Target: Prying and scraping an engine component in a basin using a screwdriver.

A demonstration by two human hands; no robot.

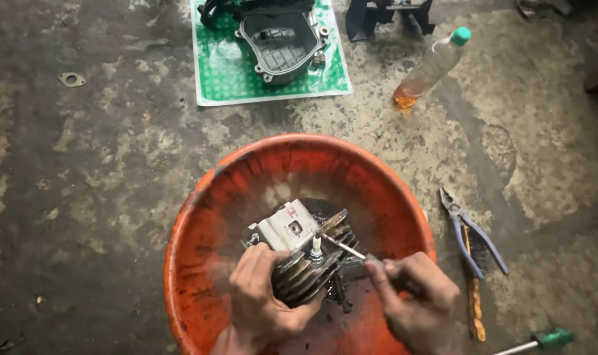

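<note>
A finned metal engine cylinder head (292, 230) with a white spark plug (316, 248) lies inside a big orange plastic basin (200, 217). My left hand (263, 292) grips the cylinder head from the near side, fingers over its fins. My right hand (417, 299) holds a thin metal tool (344, 246) whose tip reaches the head next to the spark plug. Dark oily grime coats the basin bottom.
The stained concrete floor holds blue-handled pliers (473, 233) and a brush (473, 289) right of the basin, a green-handled screwdriver (542, 340), a plastic bottle with orange liquid (430, 69), an engine cover (279, 43) on a green mat (213, 79), and a small gasket (71, 79).
</note>
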